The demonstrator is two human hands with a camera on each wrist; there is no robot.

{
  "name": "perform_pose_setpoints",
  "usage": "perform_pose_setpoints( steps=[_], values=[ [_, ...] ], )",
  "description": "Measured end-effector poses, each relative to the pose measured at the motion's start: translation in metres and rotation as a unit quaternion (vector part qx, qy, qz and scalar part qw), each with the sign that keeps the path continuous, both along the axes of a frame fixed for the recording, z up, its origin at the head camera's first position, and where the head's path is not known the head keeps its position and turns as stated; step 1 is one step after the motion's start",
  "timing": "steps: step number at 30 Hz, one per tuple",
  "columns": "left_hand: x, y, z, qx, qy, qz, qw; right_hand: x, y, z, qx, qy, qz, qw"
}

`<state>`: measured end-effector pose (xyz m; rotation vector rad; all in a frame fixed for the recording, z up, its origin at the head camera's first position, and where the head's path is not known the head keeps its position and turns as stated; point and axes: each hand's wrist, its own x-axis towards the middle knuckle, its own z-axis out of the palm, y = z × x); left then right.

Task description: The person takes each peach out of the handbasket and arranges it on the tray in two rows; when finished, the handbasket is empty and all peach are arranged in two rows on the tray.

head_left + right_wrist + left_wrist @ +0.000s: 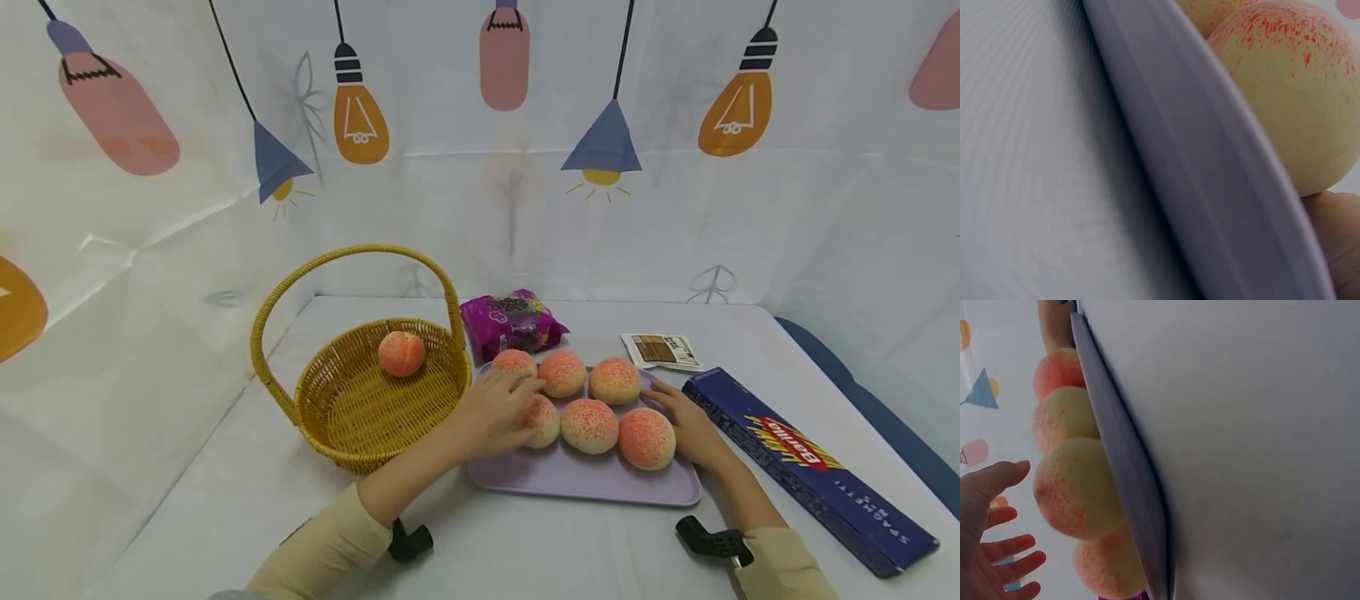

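Several peaches [590, 426] with red-speckled tops sit in two rows on a lilac tray [585, 483]. My left hand [498, 412] hovers at the tray's left side, partly covering the two leftmost peaches. In the left wrist view that hand [991, 531] has its fingers spread and a gap between them and the nearest peach [1079, 487]. Along the tray's right edge lies my right hand [688, 425], fingers extended beside the front right peach [647, 439]. The right wrist view catches only part of this hand [1338, 237], right under a peach [1297, 106].
A yellow wicker basket [375, 450] with a tall handle stands left of the tray, one peach [402, 354] inside. Behind the tray are a purple packet [512, 321] and a small flat sachet [662, 352]. A blue spaghetti box [810, 471] lies at the right.
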<state>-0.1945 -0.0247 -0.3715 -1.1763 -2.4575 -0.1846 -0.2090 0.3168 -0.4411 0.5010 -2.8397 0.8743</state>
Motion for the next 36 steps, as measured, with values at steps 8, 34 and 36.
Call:
perform_pose_setpoints(
  steps=[8,34,36],
  values=[
    [-0.010,-0.028,0.010,0.016,0.005,0.026,0.9995,0.000,0.000,0.001,0.002,0.000,-0.003,1.0000],
    [-0.048,-0.114,0.020,0.042,-0.024,0.160,0.9859,0.000,-0.001,0.003,0.004,0.005,0.005,1.0000],
    [-0.048,-0.120,0.020,0.043,-0.060,0.182,0.9804,-0.001,-0.002,0.002,0.005,0.004,0.006,1.0000]
  ],
)
